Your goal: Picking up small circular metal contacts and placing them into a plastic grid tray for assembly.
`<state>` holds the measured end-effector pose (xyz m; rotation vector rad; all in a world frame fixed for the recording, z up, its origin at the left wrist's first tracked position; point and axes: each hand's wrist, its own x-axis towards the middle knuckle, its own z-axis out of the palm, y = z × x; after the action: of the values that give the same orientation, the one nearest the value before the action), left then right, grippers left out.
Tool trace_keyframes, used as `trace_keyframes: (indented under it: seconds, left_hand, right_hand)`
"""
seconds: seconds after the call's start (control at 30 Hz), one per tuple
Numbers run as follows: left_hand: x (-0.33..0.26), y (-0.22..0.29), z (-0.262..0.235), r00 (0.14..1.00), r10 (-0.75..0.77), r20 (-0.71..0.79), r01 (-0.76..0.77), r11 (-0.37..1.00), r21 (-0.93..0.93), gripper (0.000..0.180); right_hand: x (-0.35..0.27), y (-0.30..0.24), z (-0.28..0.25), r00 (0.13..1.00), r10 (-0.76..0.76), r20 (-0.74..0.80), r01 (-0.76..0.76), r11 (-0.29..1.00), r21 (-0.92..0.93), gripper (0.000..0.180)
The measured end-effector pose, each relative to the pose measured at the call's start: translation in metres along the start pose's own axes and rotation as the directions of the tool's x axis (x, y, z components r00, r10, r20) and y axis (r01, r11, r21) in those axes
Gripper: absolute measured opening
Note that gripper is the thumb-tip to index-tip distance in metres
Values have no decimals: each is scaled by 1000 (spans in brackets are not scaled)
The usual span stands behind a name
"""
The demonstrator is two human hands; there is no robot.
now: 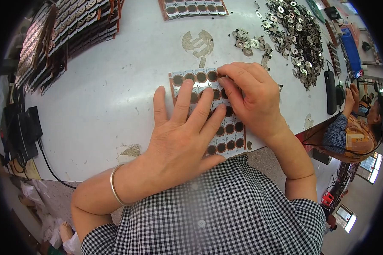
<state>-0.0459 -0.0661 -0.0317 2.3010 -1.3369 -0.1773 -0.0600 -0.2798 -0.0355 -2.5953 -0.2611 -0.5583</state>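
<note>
A flat panel (230, 146) with rows of dark round discs in white and copper-coloured surrounds lies on the white table in front of me. My left hand (178, 131) rests on it, fingers spread and stretched out over the left and middle rows. At the panel's upper right corner, my right hand (253, 93) has its thumb and forefinger closed together. Whatever the fingertips pinch there is hidden or too small to make out.
Stacks of similar panels (78, 32) stand at the far left, and another panel (194, 8) lies at the back. A heap of small metal pieces (300, 40) covers the far right, with a smaller cluster (249, 41) beside it. A co-worker (353, 131) sits at right.
</note>
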Motion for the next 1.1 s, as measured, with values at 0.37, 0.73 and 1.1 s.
trace_keyframes:
  seconds: [0.37, 0.73, 1.1]
  left_hand:
    - [1, -1, -1, 1000, 8, 8, -8, 1000, -5, 87]
    - [-1, -1, -1, 1000, 10, 24, -10, 1000, -7, 89]
    - [-1, -2, -1, 999, -8, 33, 9, 999, -32, 89]
  right_hand:
    - [-4, 1, -1, 999, 0, 44, -1, 1000, 25, 29]
    - [22, 69, -29, 990, 137, 44, -137, 991, 0, 30]
    - [27, 36, -40, 804, 381, 456, -590, 598, 542, 19]
